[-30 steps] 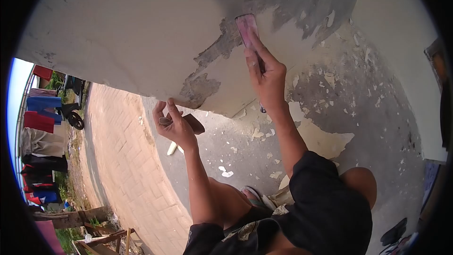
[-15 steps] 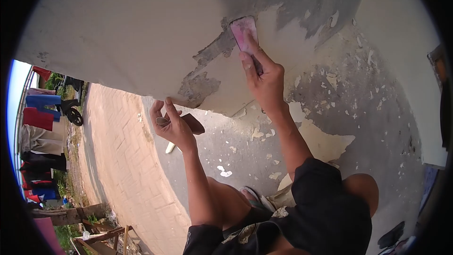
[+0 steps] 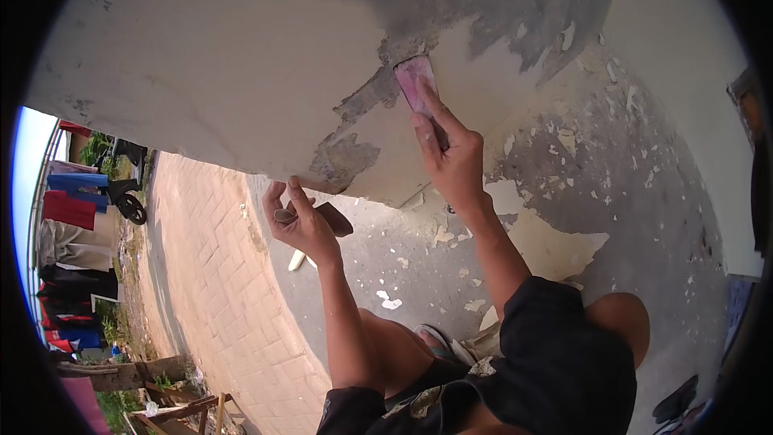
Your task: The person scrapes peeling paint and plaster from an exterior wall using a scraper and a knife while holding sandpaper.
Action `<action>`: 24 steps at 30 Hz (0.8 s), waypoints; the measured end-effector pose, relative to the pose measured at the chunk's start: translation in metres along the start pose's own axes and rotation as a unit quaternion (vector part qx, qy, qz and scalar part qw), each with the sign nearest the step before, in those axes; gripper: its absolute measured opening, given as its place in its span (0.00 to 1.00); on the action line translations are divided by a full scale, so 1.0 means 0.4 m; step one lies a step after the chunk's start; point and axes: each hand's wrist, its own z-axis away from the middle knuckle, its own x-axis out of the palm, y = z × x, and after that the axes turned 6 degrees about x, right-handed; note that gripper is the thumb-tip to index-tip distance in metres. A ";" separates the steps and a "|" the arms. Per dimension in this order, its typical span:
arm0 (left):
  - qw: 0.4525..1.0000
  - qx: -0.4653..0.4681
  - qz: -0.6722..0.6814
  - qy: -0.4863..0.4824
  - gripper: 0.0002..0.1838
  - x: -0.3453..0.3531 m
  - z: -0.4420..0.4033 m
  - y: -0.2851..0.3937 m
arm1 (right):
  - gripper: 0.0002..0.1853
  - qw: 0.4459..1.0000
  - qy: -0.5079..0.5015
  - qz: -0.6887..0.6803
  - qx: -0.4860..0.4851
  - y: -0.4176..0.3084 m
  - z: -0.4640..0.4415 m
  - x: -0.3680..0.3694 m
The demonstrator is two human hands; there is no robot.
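My right hand (image 3: 456, 157) grips a flat pink scraper (image 3: 414, 80), with fingers laid along its face. Its far edge rests on the peeling wall (image 3: 266, 56), beside a bare grey strip (image 3: 362, 101) where the cream paint is gone. Lower and to the left, my left hand (image 3: 304, 225) is closed around a dark brown flat-bladed tool (image 3: 334, 220). A rounded end of that tool pokes out between the fingers, and its exact kind is unclear. The left fingertips are at the wall's lower edge.
Paint flakes (image 3: 391, 304) litter the grey floor (image 3: 346, 274). Brick paving (image 3: 217, 258) runs along the left, with hanging clothes (image 3: 76, 201), a motorbike wheel (image 3: 130, 208) and a wooden frame (image 3: 185, 411) beyond. A dark shoe (image 3: 675, 401) lies at lower right.
The pink scraper and my right hand have moved down the wall a little. My left hand keeps its hold near the wall's edge. The view has shifted slightly.
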 end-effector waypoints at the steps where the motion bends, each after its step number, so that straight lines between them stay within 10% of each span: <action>1: 1.000 -0.010 0.002 0.001 0.13 -0.005 0.008 0.005 | 0.23 0.997 -0.021 -0.046 0.052 -0.011 0.002 -0.007; 24: 1.000 -0.005 -0.011 -0.010 0.15 -0.005 0.008 0.008 | 0.23 0.995 -0.051 -0.027 0.085 -0.036 -0.034 -0.046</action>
